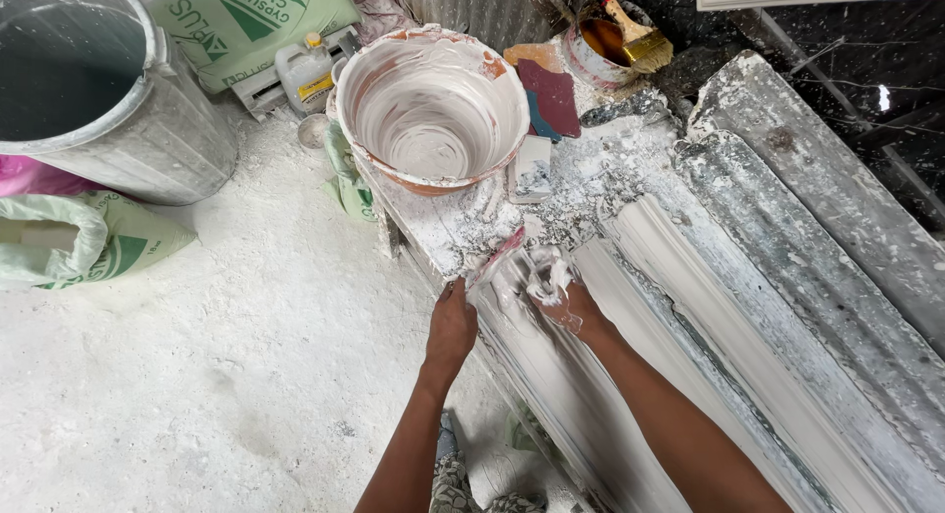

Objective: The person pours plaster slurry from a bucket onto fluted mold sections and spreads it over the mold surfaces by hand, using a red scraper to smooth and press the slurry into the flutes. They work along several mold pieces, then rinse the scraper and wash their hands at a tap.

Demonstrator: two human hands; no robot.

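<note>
While a grey drum (94, 90) and sacks (89, 242) stand on the dusty floor at left, the left hand (451, 328) presses the near edge of the counter (463, 227), its fingers curled shut around a thin pinkish scraper (497, 254). Behind it sits a plaster-coated bowl (433, 104). The right hand (566, 298), fingers closed on a wad of wet plaster (546, 275), rests on the mould (630, 306). Spreading evenly along the grooves would probably serve best.
</note>
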